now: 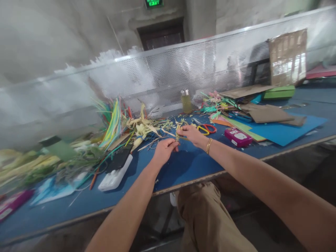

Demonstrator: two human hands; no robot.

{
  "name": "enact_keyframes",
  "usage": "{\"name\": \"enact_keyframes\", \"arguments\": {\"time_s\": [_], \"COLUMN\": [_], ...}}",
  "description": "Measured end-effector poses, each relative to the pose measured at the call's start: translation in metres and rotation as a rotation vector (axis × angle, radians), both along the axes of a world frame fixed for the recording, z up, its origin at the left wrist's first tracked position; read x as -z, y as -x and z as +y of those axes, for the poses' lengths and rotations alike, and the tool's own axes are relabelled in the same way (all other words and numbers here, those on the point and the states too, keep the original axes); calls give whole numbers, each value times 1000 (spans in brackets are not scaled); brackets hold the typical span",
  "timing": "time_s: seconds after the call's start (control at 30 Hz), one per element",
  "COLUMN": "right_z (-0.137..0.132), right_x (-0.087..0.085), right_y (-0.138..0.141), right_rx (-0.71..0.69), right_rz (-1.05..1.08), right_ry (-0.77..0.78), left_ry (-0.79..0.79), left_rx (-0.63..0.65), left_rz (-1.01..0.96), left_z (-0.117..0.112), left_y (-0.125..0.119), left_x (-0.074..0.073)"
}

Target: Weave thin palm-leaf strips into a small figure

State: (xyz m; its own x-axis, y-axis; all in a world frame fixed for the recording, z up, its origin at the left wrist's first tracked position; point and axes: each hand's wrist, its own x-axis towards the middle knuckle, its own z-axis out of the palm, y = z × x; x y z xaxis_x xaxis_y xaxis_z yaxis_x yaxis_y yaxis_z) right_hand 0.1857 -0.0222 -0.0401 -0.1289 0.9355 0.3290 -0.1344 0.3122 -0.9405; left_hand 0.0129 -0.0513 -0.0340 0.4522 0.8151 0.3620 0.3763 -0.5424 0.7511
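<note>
My left hand [166,149] and my right hand [192,134] meet over the blue table. Both are closed on a small pale yellow-green bundle [177,132], which looks like twisted strips; its exact kind is too small and blurred to tell. The right fingers pinch its upper part, and the left fingers grip lower down. A gold bracelet [209,145] circles my right wrist. Just beyond the right hand lie scissors [210,128] with red and yellow handles. Pale yellow strips [147,129] are heaped to the left of the bundle.
On the left are a white power strip [115,178], a dark phone [118,159] and colourful strips [114,119]. To the right sit a purple box [238,137], blue paper [291,134] and cardboard [270,112]. A jar [186,101] stands before the perforated metal screen [168,75].
</note>
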Motion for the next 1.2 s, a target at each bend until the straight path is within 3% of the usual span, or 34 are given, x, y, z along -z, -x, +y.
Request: {"name": "enact_keyframes", "arguments": {"time_s": [0.17, 0.27, 0.37, 0.6, 0.8, 0.93, 1.03, 1.2], "right_z": [7, 9, 8, 8, 26, 39, 47, 54], "right_x": [4, 6, 6, 6, -18, -34, -33, -17], "right_y": [-7, -11, -13, -6, 6, 15, 24, 29], "right_rx": [-38, -19, -8, 5, -30, -62, -80, -1], "right_rz": [84, 111, 128, 75, -11, -120, -148, -14], "right_ry": [98, 118, 125, 132, 97, -38, -75, -13], "left_ry": [53, 76, 81, 171, 302, 473, 522, 446], "left_rx": [-54, -231, -331, -152, -165, -15, 45, -118], "left_rz": [40, -149, -186, -135, -159, -310, -364, -492], "left_z": [3, 8, 12, 28, 42, 49, 57, 70], "left_y": [4, 10, 17, 29, 29, 25, 21, 12], "left_x": [3, 4, -3, -27, -32, -29, -22, -4]}}
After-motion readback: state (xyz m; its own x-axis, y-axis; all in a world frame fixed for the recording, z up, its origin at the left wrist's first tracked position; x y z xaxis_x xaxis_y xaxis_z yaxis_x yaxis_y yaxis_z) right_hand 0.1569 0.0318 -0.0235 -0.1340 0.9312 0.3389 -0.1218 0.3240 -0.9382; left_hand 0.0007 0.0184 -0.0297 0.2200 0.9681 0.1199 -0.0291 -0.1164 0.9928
